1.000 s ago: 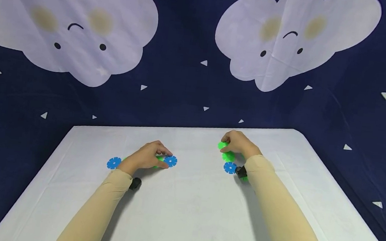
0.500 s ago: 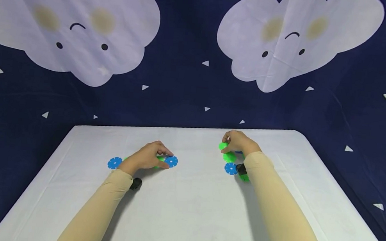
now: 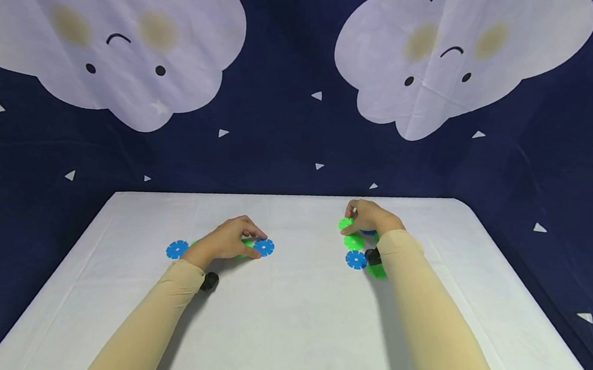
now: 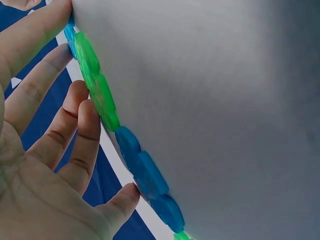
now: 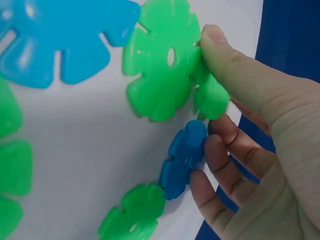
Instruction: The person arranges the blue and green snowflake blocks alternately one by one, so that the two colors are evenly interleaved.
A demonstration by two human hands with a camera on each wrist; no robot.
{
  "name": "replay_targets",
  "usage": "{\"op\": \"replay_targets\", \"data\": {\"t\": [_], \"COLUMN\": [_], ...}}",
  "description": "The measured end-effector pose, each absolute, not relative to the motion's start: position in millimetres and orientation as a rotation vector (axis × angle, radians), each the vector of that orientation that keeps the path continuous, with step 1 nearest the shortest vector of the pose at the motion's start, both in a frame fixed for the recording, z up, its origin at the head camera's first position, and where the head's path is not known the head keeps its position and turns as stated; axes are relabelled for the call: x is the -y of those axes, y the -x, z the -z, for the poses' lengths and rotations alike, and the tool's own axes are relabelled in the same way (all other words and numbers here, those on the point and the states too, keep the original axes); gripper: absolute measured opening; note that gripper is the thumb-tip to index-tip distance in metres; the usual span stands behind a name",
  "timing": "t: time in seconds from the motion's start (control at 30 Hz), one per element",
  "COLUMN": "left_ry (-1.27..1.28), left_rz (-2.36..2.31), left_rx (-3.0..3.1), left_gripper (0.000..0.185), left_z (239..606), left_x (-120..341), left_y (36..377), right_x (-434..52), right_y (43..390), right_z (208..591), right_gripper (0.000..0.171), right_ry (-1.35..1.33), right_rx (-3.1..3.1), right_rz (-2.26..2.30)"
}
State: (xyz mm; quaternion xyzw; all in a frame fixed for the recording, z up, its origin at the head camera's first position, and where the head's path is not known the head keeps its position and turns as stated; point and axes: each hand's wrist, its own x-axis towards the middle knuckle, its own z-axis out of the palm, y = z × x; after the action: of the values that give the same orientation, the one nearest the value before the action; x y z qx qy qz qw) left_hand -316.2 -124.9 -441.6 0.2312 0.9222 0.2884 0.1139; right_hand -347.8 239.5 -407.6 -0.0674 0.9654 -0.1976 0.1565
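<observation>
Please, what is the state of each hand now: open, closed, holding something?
Left hand: holding a blue disc.
Right hand: holding a green disc.

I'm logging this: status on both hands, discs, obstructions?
Left hand holds blue disc. Right hand pinches green disc. Right arm partly hides other discs, head view.

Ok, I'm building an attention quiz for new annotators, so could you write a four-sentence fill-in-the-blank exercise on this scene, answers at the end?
1. In the head view, the right hand pinches a notched disc coloured ____.
2. There, the left hand has another disc in its grip, coloured ____.
3. The two large pale shapes printed on the dark backdrop are ____.
4. In the head view, the hand higher in the picture is the ____ one.

Missing words: green; blue; clouds; right.
</observation>
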Motion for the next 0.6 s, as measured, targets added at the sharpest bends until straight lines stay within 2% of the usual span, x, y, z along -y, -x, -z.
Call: {"op": "replay_targets", "data": {"t": [0.6], "left_ry": [-0.682], "left_rz": [-0.845], "left_rx": [-2.714], "left_gripper": [0.041], "left_z": [441.2], "left_x": [124.9], "left_y": [315.6], "right_x": [-242.8], "right_y": [343.8], "right_z": [410.4], "right_gripper": [0.049], "right_ry": [0.306], "right_rx": [-2.794], "right_rz": [0.606]}}
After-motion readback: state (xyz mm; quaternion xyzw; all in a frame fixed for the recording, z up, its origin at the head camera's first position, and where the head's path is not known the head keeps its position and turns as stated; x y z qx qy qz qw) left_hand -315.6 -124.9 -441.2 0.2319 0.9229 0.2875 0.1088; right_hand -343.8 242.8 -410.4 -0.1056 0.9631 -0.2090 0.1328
